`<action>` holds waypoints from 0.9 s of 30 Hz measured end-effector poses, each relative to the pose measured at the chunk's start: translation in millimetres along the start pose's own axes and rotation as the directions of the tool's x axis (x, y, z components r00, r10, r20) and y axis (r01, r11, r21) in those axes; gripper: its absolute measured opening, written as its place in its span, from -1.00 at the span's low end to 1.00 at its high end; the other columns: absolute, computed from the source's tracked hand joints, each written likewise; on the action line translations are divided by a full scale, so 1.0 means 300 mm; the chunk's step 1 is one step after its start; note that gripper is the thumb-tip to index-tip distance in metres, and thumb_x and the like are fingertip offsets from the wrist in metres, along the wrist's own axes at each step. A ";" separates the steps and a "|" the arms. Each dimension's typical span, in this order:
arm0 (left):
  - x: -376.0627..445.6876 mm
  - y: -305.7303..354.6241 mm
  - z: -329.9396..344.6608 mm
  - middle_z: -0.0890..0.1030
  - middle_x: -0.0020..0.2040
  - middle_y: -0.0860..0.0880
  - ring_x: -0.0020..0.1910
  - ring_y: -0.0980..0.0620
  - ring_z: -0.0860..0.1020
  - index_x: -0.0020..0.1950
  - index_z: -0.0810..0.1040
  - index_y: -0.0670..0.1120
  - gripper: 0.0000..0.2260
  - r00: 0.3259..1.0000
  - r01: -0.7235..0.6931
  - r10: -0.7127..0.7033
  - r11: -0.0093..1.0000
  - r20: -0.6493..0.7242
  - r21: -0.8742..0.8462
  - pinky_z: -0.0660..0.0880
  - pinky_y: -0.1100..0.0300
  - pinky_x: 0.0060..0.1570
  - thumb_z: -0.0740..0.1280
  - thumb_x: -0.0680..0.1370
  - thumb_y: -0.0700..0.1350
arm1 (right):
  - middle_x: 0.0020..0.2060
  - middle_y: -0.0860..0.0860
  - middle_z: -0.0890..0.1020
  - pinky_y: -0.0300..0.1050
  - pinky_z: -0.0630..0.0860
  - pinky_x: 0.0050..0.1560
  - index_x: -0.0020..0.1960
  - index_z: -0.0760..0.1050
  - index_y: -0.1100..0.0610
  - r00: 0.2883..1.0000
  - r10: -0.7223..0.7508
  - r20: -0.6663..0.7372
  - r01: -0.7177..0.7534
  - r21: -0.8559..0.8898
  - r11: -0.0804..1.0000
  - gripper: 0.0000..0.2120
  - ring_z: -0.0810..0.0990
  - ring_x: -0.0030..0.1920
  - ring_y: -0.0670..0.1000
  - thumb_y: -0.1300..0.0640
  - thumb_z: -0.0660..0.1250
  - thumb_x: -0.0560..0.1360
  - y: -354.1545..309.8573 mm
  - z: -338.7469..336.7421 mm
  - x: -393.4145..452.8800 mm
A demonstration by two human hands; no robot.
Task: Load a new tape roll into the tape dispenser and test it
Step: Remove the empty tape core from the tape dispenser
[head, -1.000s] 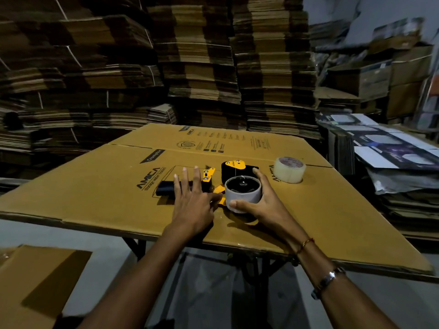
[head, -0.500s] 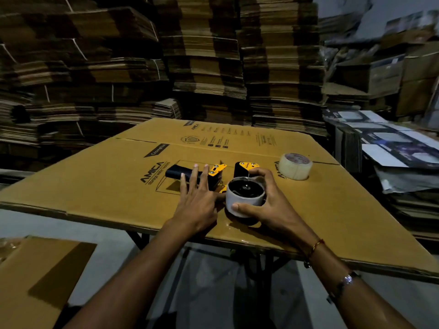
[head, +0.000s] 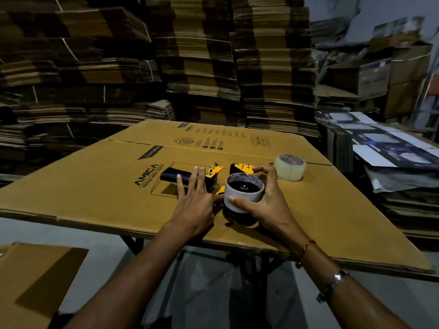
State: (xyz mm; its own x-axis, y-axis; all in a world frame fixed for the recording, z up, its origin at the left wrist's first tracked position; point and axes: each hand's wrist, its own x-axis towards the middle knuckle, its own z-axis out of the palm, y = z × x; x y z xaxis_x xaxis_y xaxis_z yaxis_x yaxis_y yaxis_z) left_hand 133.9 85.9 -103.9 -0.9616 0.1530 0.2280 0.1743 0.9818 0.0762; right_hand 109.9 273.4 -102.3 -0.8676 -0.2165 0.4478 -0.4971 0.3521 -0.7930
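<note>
At lower centre of the frame, the right hand [head: 266,203] gripped the tape roll [head: 243,189], thumb in front, fingers curled over the far rim. A second earlier the fingers lay lower along its side; the roll appeared to be pressed onto the hub. The left hand [head: 194,200] lay flat, nothing gripped, pinning the tape dispenser [head: 190,178] to the bench [head: 95,186]. Loading seemed nearly done; threading and testing remained. Count: one dispenser, two rolls, the second roll [head: 290,167] standing right of centre, untouched. Cardboard stacks [head: 202,55] filled the background.
</note>
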 end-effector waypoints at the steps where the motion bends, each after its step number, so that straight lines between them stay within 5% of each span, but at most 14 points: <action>1: 0.002 -0.002 0.002 -0.30 0.58 -0.23 0.52 -0.21 -0.42 0.43 0.37 0.26 -0.62 1.000 -0.003 0.003 1.000 -0.001 0.007 -0.32 -0.38 0.42 0.20 0.63 -0.04 | 0.22 -0.06 0.48 0.04 0.58 0.20 0.28 0.21 -0.16 1.000 0.001 -0.001 -0.001 0.010 1.000 -0.19 0.54 0.23 -0.04 -0.28 0.55 0.18 0.001 0.000 0.001; 8: 0.011 -0.005 0.001 -0.30 0.58 -0.23 0.52 -0.18 -0.42 0.44 0.35 0.26 -0.64 1.000 -0.023 0.023 1.000 -0.006 -0.009 -0.34 -0.37 0.41 0.16 0.64 0.06 | 0.27 -0.01 0.48 0.08 0.57 0.22 0.27 0.20 -0.19 1.000 -0.006 -0.029 0.007 0.030 1.000 -0.18 0.53 0.27 -0.01 -0.33 0.56 0.18 0.016 -0.005 0.015; 16: 0.004 -0.011 0.004 -0.31 0.57 -0.22 0.51 -0.17 -0.43 0.45 0.32 0.29 -0.64 1.000 -0.022 0.022 1.000 -0.001 -0.007 -0.36 -0.37 0.40 0.13 0.65 0.07 | 0.23 -0.10 0.44 -0.24 0.54 0.11 0.28 0.22 -0.07 0.998 -0.013 -0.066 0.021 0.130 0.991 -0.26 0.53 0.17 -0.24 -0.15 0.58 0.29 0.013 0.023 0.020; 27: 0.009 -0.020 0.028 -0.30 0.58 -0.21 0.52 -0.16 -0.43 0.44 0.30 0.32 -0.66 0.999 -0.025 0.025 1.000 -0.031 0.002 -0.35 -0.36 0.41 0.11 0.66 0.12 | 0.27 -0.12 0.43 -0.12 0.54 0.24 0.29 0.22 -0.10 0.994 -0.054 -0.095 0.064 0.113 0.992 -0.23 0.50 0.26 -0.16 -0.17 0.60 0.26 0.007 0.021 0.012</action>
State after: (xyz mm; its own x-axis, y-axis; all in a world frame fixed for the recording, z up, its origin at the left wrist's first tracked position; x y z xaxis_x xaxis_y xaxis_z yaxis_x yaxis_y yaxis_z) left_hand 128.4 81.5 -111.9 -0.9500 0.1736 0.2595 0.1974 0.9779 0.0686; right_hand 105.6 267.7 -104.9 -0.8369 -0.1475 0.5270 -0.5473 0.2325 -0.8040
